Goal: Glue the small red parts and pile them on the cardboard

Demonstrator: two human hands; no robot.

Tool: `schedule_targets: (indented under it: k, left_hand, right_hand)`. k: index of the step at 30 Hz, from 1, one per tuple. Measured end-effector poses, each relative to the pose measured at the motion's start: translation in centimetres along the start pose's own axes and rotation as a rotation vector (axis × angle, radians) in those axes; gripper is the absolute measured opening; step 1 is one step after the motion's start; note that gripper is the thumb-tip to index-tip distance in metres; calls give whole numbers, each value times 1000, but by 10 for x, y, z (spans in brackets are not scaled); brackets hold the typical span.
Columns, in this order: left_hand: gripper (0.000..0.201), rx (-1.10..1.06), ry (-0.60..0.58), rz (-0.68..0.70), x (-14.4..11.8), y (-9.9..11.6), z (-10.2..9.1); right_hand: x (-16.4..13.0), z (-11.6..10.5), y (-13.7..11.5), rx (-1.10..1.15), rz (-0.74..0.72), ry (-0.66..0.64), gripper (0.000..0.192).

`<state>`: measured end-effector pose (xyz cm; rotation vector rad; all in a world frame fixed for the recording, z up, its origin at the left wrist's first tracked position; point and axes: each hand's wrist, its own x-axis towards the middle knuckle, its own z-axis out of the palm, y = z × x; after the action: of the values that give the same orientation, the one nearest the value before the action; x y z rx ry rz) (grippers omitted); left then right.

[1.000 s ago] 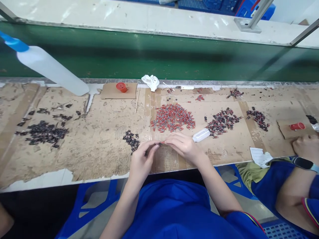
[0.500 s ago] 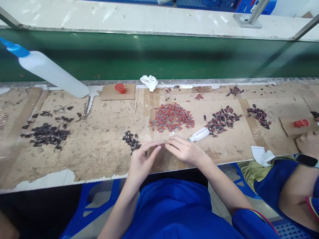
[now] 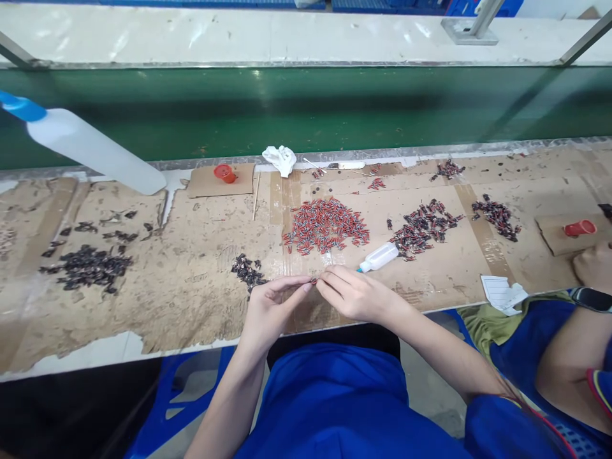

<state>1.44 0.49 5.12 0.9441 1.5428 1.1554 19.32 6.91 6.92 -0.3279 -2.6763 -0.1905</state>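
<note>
Left hand: fingertips pinch one end of a tiny red part, held just above the near edge of the cardboard.
Right hand: fingers closed on the other end of the same part; the two hands meet at it.
Doing it well: judged from the grip, the part is very small, so keep both pinches at the tips, hands close and low over the cardboard, so a slip drops it there and not on the lap.
Red pile: loose, just beyond the hands.
Dark pile: small, beside the left hand.
Small bottle: lies on its side near the right hand; contents cannot be told.
Red cup: on the far side; inside not visible.
Big bottle: white, blue-capped, tilted at far left.
</note>
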Motion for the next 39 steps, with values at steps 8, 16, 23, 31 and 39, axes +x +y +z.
schedule_targets:
  k: [8, 16, 23, 31, 39]
  left_hand:
    - [25, -23, 10, 1, -1, -1, 3]
    - [18, -77, 40, 74, -11, 0, 16]
    - [20, -78, 76, 102, -12, 2, 23]
    - [17, -48, -3, 191, -15, 3, 43]
    - [30, 359, 23, 360, 2, 7, -9]
  right_hand:
    - [-1, 0, -2, 122, 61, 9, 26]
    - [-9, 10, -23, 1016, 887, 361, 8]
    - [-9, 16, -36, 1141, 1101, 492, 8]
    - [-16, -4, -31, 876, 989, 490, 6]
    - [-61, -20, 21, 386, 1302, 585, 16]
